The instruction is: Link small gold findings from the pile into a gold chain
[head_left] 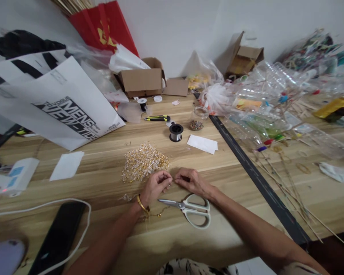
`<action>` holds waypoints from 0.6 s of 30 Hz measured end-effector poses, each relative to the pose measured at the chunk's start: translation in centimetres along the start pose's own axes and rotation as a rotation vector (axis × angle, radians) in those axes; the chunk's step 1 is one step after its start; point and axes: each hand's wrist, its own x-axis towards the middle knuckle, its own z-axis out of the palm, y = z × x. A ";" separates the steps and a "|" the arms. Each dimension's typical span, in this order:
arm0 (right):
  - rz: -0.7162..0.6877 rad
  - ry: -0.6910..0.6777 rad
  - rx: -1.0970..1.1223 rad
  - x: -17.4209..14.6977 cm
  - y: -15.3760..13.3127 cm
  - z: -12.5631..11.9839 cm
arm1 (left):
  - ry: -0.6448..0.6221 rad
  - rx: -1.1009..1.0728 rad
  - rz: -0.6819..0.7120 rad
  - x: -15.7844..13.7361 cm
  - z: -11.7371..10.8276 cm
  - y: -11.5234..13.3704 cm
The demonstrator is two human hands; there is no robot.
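Observation:
My left hand (158, 186), with a gold bangle (142, 204) at the wrist, is closed in a pinch. Facing it, fingertips almost touching, my right hand (190, 181) pinches too. Whatever lies between the fingers is too small to name. Just beyond them spreads a pile of small gold and silver beads or links (143, 162). Scissors with white handles (189, 210) lie slightly open below my hands, blades toward the left. A thin gold chain (156, 215) trails beneath my left wrist.
Behind the pile stand a wire spool (176, 133), a yellow utility knife (157, 118) and a jar of beads (198, 120). Plastic bottles (246, 126) and sticks crowd the right beyond a black strip (246, 168). A phone (59, 236), white cable and paper bag (63, 107) occupy the left.

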 end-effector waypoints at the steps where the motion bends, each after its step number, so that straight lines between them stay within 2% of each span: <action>1: 0.004 -0.002 -0.010 0.0 -0.1 -0.1 | -0.001 -0.008 0.000 0.0 0.0 0.0; 18: 0.019 -0.045 -0.021 -0.7 -0.4 -1.6 | -0.003 -0.006 0.010 0.0 0.0 -0.3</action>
